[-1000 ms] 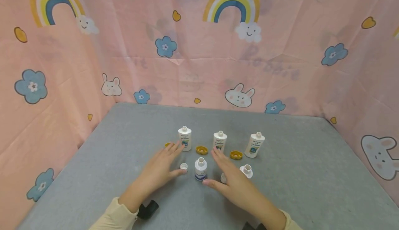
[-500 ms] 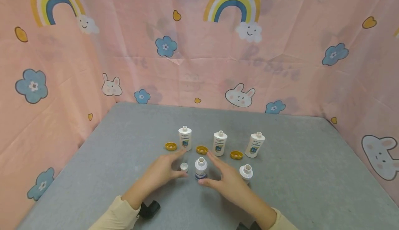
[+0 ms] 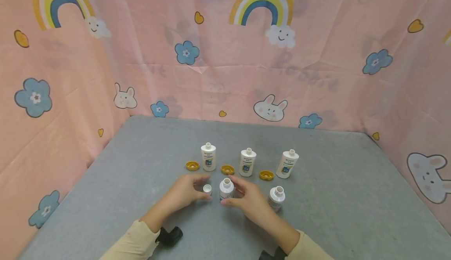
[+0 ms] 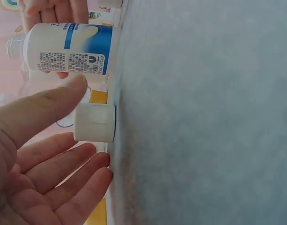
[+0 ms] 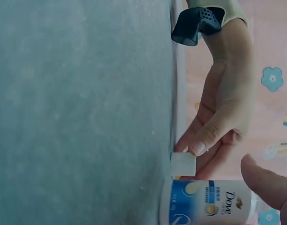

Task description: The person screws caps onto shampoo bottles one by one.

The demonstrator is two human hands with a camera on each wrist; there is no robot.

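A white Dove bottle [image 3: 226,189] without a cap stands upright at the middle front of the table. My right hand [image 3: 251,201] is around it, thumb on the near side and fingers behind; contact cannot be made out. To the bottle's left, a small white cap [image 3: 207,189] sits on the table. My left hand [image 3: 184,192] is spread around this cap, thumb nearest me and fingers on the far side. In the left wrist view, the left thumb and loosely bent fingers flank the cap [image 4: 95,123] without gripping it. A second uncapped white bottle [image 3: 276,198] stands to the right.
Three taller white bottles [image 3: 208,158], [image 3: 248,162], [image 3: 287,164], all uncapped, stand in a back row. Beside each lies a yellow cap [image 3: 192,165], [image 3: 227,169], [image 3: 266,175]. Pink patterned cloth [image 3: 218,76] hangs around the grey table [image 3: 334,197].
My right hand has moved left and down to surround the Dove bottle. My left hand has drawn back and lowered, its fingers narrowing around the white cap.
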